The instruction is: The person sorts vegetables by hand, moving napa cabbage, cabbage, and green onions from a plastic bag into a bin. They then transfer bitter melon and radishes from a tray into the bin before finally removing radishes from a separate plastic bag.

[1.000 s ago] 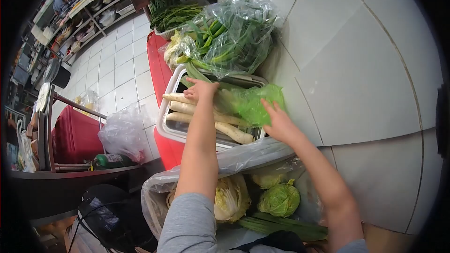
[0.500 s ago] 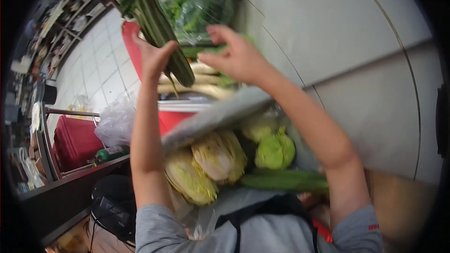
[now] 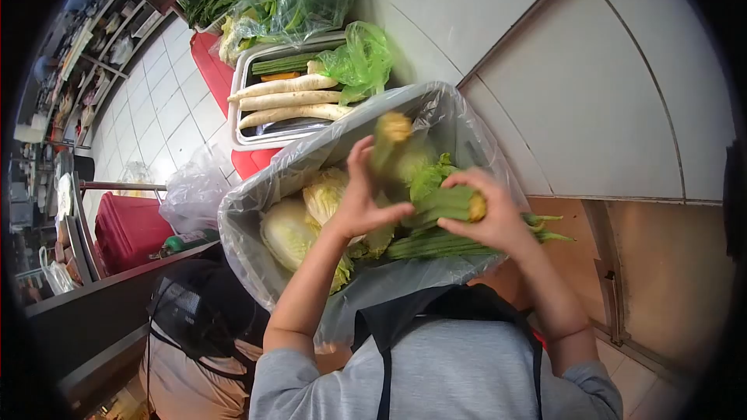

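Note:
My left hand [image 3: 354, 198] is over the lined bin, its thumb and fingers spread wide. Beside its fingers, a green ridged gourd [image 3: 387, 144] with a yellowish end is blurred by motion; contact there is hard to judge. Around the yellow-tipped end of another ridged gourd [image 3: 445, 208], my right hand [image 3: 490, 210] has its thumb on one side and fingers on the other. Below lie napa cabbages [image 3: 292, 233] and long green pods or gourds [image 3: 436, 245]. A leafy green head [image 3: 428, 179] shows partly between the hands. Clear plastic lines the bin [image 3: 247, 222].
Behind the bin, a white tray [image 3: 233, 120] holds white radishes [image 3: 292, 99] and a green plastic bag [image 3: 362, 62]. Bagged leafy greens [image 3: 303, 0] lie beyond. A red container [image 3: 132, 229] and clear plastic bag [image 3: 194, 194] are at left; a grey panelled surface [image 3: 576, 85] rises at right.
Both hands have come down from above the radish tray to the lined bin. The ridged gourds moved with them; my right hand, formerly empty, is now around one. My left hand's fingers have spread.

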The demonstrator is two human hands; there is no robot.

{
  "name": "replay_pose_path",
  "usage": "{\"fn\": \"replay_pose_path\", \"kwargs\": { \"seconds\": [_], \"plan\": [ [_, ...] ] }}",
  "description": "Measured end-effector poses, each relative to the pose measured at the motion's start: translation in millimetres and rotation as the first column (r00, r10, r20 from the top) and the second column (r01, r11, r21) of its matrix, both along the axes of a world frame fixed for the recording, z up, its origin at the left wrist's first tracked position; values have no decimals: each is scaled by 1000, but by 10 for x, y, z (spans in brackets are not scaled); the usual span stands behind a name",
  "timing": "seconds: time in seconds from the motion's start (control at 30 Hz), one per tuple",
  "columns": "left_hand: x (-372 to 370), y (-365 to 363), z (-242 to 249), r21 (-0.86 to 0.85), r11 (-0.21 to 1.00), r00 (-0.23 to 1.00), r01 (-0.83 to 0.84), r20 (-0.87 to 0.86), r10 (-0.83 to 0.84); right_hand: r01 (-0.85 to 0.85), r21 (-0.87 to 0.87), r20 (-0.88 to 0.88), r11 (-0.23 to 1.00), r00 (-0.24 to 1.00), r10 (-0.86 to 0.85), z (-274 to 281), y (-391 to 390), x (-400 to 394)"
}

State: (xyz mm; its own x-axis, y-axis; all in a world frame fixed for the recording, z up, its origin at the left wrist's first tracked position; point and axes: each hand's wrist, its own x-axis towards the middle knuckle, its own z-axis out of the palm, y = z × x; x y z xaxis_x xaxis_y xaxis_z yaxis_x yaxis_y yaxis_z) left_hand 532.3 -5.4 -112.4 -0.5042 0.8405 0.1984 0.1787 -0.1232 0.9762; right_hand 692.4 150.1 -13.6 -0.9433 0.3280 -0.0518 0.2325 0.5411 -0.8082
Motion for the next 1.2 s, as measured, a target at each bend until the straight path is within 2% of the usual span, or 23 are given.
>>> {"fn": "replay_pose_path", "kwargs": {
  "seconds": [0.03,0.13,0.17,0.27,0.37,0.4,0.43,0.5,0.57,0.6,0.7,0.73,0.8,0.83,0.87,0.9,0.93,0.97,1.0,1.03,1.1,1.13,1.2],
  "plan": [
    [36,-70,-73,-26,999,977,-25,213,30,42,-37,-6,998,999,-42,-259,-42,108],
    [130,-251,-429,-80,996,943,-42,326,66,-18,44,322,999,947,3,-637,-19,299],
    [185,-289,-469,-78,997,913,-15,406,45,-87,129,327,988,944,40,-669,-8,318],
    [385,-356,-584,-171,985,920,27,390,42,-256,336,390,906,914,114,-643,-19,302],
    [516,-377,-444,-133,979,943,156,316,-107,-342,432,458,835,880,123,-612,-151,306],
    [496,-338,-372,-104,978,974,180,155,-163,-345,457,440,820,889,128,-771,-183,327],
    [505,-336,-300,-118,973,972,196,153,-178,-347,482,423,805,896,133,-937,-204,350],
    [493,-312,-152,-137,968,971,212,142,-192,-348,409,473,844,871,130,-1062,-147,315],
    [492,-337,48,-162,955,939,248,283,-196,-425,330,577,843,798,176,-924,-120,274],
    [491,-344,96,-169,948,914,268,354,-195,-407,314,548,858,815,187,-857,-103,303],
    [490,-429,63,-511,786,929,348,303,-215,-326,260,397,909,894,207,-581,-16,360],
    [509,-421,93,-485,833,960,267,63,-271,-274,231,299,933,933,200,-463,-10,326],
    [518,-367,83,-370,895,956,249,-53,-288,-145,-223,88,964,982,168,-169,-43,231],
    [527,-345,90,-314,916,948,248,-115,-296,-84,-292,94,953,989,116,-85,-111,208],
    [528,-302,137,-314,900,950,303,32,-309,-19,-350,97,937,994,57,-6,-175,175],
    [522,-287,134,-343,892,946,295,235,-223,46,-399,98,916,995,-7,28,-208,138],
    [515,-268,135,-365,883,897,296,424,-125,-16,-120,36,993,999,21,-18,-212,113],
    [507,-247,138,-382,873,805,303,592,-20,-85,-39,52,996,995,87,-32,-221,104],
    [506,-240,-36,-347,920,808,180,585,62,-153,41,74,987,986,150,-35,-229,113],
    [470,-256,-58,-371,911,634,184,753,178,-217,122,99,968,974,206,-29,-231,127],
    [381,-334,-84,-411,883,170,226,909,379,-431,-89,96,898,894,438,-97,-349,144],
    [439,-396,-258,-291,935,-50,202,951,306,-491,-96,19,866,869,495,-170,-449,144],
    [684,-402,-270,-339,929,-145,150,922,360,-551,-74,-79,831,834,546,-252,-558,148]
  ]
}}
